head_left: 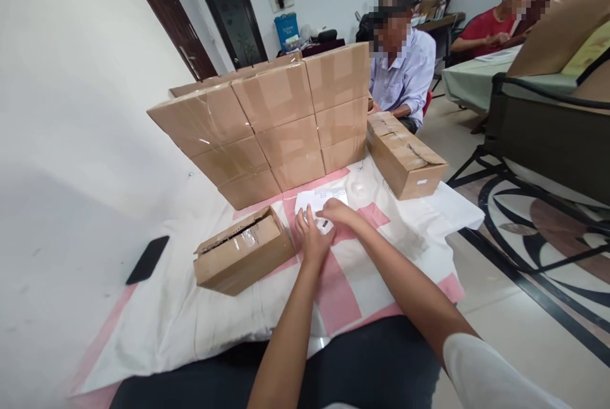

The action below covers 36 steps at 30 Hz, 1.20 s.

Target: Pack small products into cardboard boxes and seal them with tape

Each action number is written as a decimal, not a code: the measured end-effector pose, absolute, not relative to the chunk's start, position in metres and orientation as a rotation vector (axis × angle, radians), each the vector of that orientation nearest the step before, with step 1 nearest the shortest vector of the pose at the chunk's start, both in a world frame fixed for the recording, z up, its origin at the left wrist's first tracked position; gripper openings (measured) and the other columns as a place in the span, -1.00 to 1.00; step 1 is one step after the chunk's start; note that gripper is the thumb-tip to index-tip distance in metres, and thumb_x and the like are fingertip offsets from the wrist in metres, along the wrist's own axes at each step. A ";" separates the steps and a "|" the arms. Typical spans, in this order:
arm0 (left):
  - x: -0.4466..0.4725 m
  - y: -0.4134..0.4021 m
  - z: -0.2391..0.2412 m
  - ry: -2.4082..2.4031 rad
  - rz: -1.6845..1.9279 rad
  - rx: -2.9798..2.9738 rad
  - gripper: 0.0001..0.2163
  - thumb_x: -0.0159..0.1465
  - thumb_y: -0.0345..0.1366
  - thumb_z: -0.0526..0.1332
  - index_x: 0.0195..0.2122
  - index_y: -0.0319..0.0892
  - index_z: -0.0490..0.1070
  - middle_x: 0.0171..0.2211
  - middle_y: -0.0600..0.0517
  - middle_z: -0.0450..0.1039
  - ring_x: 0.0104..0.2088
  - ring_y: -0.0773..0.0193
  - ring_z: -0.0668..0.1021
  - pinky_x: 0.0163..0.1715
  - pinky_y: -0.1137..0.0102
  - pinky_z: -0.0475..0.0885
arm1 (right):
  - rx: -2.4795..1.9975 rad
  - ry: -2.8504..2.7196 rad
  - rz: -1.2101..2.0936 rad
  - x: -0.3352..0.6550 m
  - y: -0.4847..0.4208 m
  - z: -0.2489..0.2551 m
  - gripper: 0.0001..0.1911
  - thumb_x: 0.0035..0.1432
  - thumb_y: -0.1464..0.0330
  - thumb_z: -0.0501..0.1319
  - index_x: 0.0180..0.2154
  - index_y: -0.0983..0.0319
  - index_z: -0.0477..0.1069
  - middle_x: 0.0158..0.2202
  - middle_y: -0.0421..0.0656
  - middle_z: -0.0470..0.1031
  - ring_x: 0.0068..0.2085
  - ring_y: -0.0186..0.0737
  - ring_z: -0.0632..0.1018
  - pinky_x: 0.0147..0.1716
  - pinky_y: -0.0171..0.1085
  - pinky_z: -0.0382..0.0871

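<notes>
Both my hands meet over a white sheet of labels (322, 198) lying on the pink-and-white cloth (343, 282). My left hand (311, 235) rests on the sheet's near edge with fingers curled and pressed down. My right hand (337, 212) reaches in from the right, its fingers pinched at the sheet as if on a small label, which is too small to name. A small taped cardboard box (243, 250) lies just left of my left hand.
A stack of taped cardboard boxes (281, 120) forms a wall behind the sheet. Another box (405, 155) lies at the right. A black phone (147, 259) is at the far left. Two seated people (403, 72) work behind. A dark-framed chair (548, 129) stands right.
</notes>
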<state>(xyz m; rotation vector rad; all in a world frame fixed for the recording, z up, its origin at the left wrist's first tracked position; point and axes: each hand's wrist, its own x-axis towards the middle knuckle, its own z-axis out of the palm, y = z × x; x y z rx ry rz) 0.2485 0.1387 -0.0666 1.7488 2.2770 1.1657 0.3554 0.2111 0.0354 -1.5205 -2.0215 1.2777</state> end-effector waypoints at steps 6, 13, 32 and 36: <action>0.252 0.136 -0.063 2.303 1.186 1.782 -0.05 0.07 -0.12 0.37 0.42 -0.23 -0.09 0.34 -0.31 0.07 0.34 -0.21 0.17 0.32 -0.02 0.13 | -1.488 -1.873 1.354 0.405 0.181 0.045 -0.59 0.02 0.44 0.30 -0.64 0.19 0.07 -0.70 -0.30 0.29 -0.61 -0.40 0.40 -0.64 -0.44 0.09; 0.250 0.136 -0.061 2.342 1.160 1.756 -0.08 0.07 -0.14 0.38 0.41 -0.21 -0.03 0.35 -0.26 0.09 0.34 -0.21 0.19 0.32 0.01 0.15 | -1.523 -1.782 1.439 0.396 0.169 0.027 -0.56 -0.02 0.63 0.18 -0.61 0.16 -0.06 -0.76 -0.38 0.15 -0.61 -0.36 0.50 -0.68 -0.49 0.15; 0.249 0.135 -0.060 2.309 1.221 1.754 -0.11 0.11 -0.07 0.38 0.41 -0.19 0.02 0.34 -0.26 0.12 0.34 -0.20 0.18 0.31 -0.02 0.17 | -1.368 -1.629 1.540 0.396 0.168 0.033 -0.48 -0.03 0.32 0.37 -0.57 0.15 -0.05 -0.70 -0.30 0.33 -0.47 -0.22 0.62 -0.73 -0.52 0.09; 0.248 0.136 -0.059 2.329 1.184 1.759 -0.11 0.11 -0.04 0.38 0.40 -0.19 0.03 0.35 -0.25 0.12 0.34 -0.20 0.20 0.33 -0.01 0.15 | -1.310 -1.615 1.529 0.394 0.165 0.034 -0.48 -0.12 0.25 0.37 -0.59 0.14 -0.05 -0.70 -0.30 0.30 -0.51 -0.21 0.60 -0.74 -0.50 0.03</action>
